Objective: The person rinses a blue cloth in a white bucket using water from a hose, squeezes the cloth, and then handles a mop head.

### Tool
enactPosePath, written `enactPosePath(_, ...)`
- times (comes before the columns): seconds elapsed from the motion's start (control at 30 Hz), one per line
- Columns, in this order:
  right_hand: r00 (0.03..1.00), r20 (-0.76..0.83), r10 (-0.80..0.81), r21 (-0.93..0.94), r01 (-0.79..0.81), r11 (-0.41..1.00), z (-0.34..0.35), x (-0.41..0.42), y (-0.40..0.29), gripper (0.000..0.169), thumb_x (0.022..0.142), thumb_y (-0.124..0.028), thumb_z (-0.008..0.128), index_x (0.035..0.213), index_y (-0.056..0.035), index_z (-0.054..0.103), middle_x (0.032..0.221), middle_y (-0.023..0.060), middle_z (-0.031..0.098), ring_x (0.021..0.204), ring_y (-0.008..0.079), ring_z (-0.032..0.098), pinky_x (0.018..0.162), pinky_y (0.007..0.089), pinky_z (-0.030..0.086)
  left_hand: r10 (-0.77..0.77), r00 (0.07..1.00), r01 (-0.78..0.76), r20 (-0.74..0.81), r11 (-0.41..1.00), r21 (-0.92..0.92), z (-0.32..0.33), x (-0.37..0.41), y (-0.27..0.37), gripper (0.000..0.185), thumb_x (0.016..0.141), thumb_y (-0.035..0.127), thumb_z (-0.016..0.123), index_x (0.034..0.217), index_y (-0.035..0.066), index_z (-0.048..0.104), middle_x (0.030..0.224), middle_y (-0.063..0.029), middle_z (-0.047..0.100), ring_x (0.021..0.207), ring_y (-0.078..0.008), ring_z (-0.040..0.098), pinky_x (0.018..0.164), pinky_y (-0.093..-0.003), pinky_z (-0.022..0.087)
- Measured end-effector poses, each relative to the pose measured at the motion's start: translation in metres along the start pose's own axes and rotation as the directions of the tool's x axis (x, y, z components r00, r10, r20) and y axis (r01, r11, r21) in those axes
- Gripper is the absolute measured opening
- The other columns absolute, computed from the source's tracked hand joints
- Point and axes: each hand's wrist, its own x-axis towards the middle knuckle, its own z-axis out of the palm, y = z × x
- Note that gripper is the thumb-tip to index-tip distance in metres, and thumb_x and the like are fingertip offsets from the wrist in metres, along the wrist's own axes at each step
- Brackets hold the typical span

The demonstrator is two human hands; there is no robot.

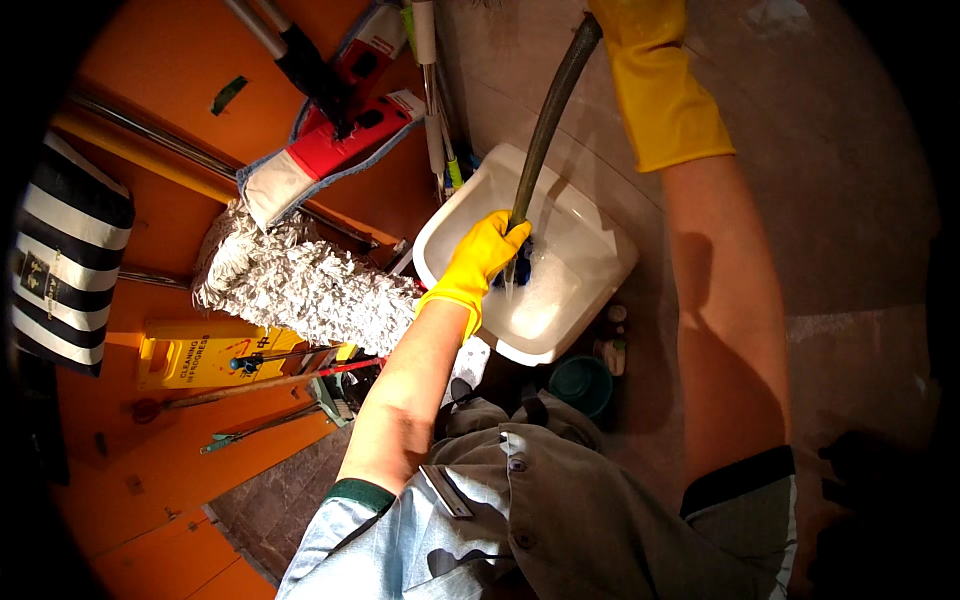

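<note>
My left hand (484, 255), in a yellow rubber glove, grips the lower part of a dark flexible hose (551, 116). Water runs from the hose's end into a white basin (442, 225). Inside, a dark blue item (523, 262) lies partly behind the glove, beside whitish foam (536, 300). My right hand (641, 30), gloved in yellow too, is raised at the top edge beside the hose's upper end. Its fingers are cut off by the frame, so whether it holds anything cannot be seen.
Left of the basin hang a white string mop (300, 285) and a red-and-white flat mop (337, 154). Below them are a yellow caution sign (202, 356) and several long handles. A green bucket (581, 386) and small bottles (613, 352) stand under the basin. A striped bag (71, 247) hangs far left.
</note>
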Motion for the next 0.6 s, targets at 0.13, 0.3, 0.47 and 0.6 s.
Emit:
enactPosePath(0.13, 0.999, -0.033, 0.013, 0.022, -0.013, 1.000, -0.002, 0.000, -0.003, 0.013, 0.084, -0.016, 0.067, 0.083, -0.0034, 0.070, 0.083, 0.0180, 0.069, 0.079, 0.0387, 0.065, 0.071, 0.0444, 0.052, -0.034, 0.999, 0.034, 0.015, 0.999, -0.018, 0.000, -0.003, 0.007, 0.035, 0.099, 0.034, 0.063, 0.108, 0.000, 0.067, 0.078, -0.0035, 0.064, 0.071, -0.0132, 0.060, 0.071, -0.0304, 0.050)
enactPosePath(0.3, 0.999, -0.032, 0.014, 0.038, -0.013, 0.999, 0.001, -0.001, 0.000, 0.011, 0.084, -0.015, 0.068, 0.083, -0.0039, 0.070, 0.083, 0.0179, 0.069, 0.079, 0.0387, 0.065, 0.071, 0.0443, 0.052, -0.027, 0.999, 0.027, -0.018, 1.000, 0.012, -0.001, -0.002, 0.003, 0.036, 0.099, 0.035, 0.064, 0.108, 0.001, 0.067, 0.078, -0.0041, 0.065, 0.071, -0.0135, 0.060, 0.071, -0.0308, 0.050)
enactPosePath(0.47, 0.999, -0.047, 0.009, 0.047, -0.007, 0.999, -0.001, 0.000, 0.000, 0.010, 0.084, -0.014, 0.068, 0.084, -0.0042, 0.070, 0.084, 0.0177, 0.069, 0.079, 0.0385, 0.065, 0.071, 0.0444, 0.052, 0.009, 1.000, -0.008, -0.029, 1.000, 0.024, 0.001, 0.002, -0.004, 0.036, 0.099, 0.035, 0.064, 0.109, 0.001, 0.067, 0.080, -0.0055, 0.067, 0.072, -0.0147, 0.062, 0.072, -0.0314, 0.050)
enactPosePath(0.6, 0.999, -0.045, 0.015, 0.041, -0.013, 0.999, -0.001, -0.001, -0.003, 0.010, 0.085, -0.014, 0.068, 0.084, -0.0043, 0.070, 0.085, 0.0177, 0.068, 0.080, 0.0384, 0.065, 0.071, 0.0445, 0.052, -0.004, 1.000, 0.004, -0.023, 1.000, 0.017, 0.001, 0.001, -0.002, 0.036, 0.099, 0.034, 0.064, 0.109, 0.001, 0.067, 0.080, -0.0056, 0.067, 0.072, -0.0149, 0.062, 0.072, -0.0314, 0.050)
